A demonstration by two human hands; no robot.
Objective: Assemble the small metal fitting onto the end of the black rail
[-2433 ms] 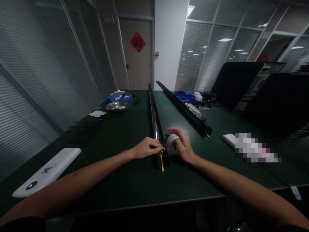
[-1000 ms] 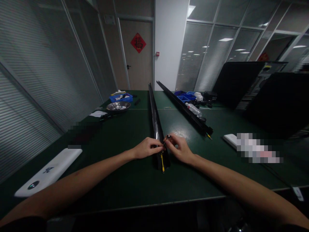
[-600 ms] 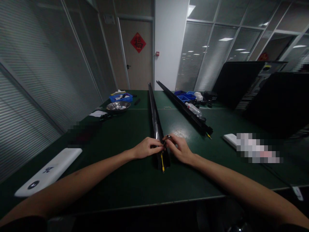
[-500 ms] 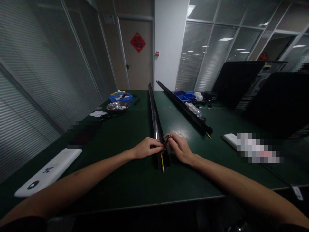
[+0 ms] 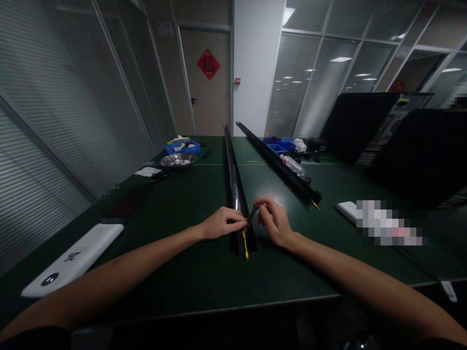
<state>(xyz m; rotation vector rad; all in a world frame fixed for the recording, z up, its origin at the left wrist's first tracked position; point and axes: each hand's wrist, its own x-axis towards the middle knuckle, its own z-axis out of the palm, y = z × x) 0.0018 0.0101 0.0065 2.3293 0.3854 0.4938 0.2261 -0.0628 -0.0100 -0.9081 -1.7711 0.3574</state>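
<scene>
A long black channel-shaped rail lies lengthwise on the green table, its near end in front of me. A yellow wire with a lug sticks out at that end. My left hand rests over the rail, its thumb and fingers pinched at the lower end of a small metal wrench. What sits under those fingertips is hidden. My right hand, to the right of the rail, grips the wrench's upper end between curled fingers and thumb. The wrench slants up and right from the rail.
A second black rail lies to the right, with a plastic bottle and blue bins beside it. A steel bowl and blue tray stand back left. White casings lie at left and right.
My right hand has shifted slightly right with the wrench's upper end, so the wrench leans further right. My left hand and the rail have stayed in place.
</scene>
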